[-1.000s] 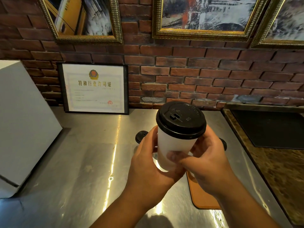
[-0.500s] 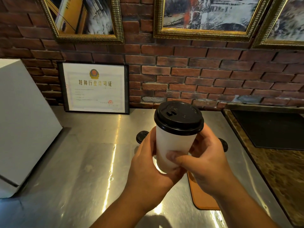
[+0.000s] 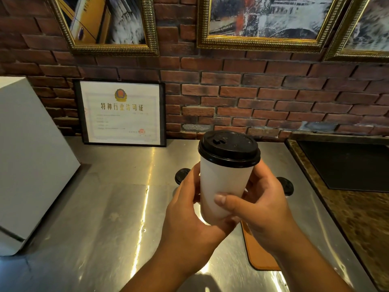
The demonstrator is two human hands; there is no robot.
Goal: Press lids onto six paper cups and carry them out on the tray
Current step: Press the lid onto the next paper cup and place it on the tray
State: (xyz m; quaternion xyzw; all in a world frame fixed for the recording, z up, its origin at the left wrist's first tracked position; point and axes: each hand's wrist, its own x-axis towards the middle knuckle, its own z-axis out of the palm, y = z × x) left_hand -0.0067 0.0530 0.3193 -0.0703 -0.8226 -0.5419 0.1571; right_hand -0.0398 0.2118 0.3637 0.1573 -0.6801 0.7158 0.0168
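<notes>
here, a white paper cup (image 3: 225, 186) is held upright in the air above the steel table (image 3: 94, 228), about the middle of the view. a black lid (image 3: 229, 148) sits on its rim, level all round as far as the view shows, with the sip hole toward the left rear. both hands grip the cup. the left hand (image 3: 189, 218) curls round its left side and under its base, and the right hand (image 3: 263, 207) wraps its right side with the thumb laid flat across the front wall.

past the left hand a second black lid (image 3: 181, 175) shows near the table surface, and a third black lid (image 3: 286, 185) shows past the right hand. whether either rests on a cup or on bare steel is hidden. an orange-brown tray (image 3: 261, 256) lies on the table beneath the right wrist, mostly covered by it.

a framed certificate (image 3: 121, 113) leans against the brick wall (image 3: 273, 98) at the back. a white box (image 3: 27, 165) stands at the left edge, and a dark stone counter (image 3: 362, 224) adjoins the table on the right.
</notes>
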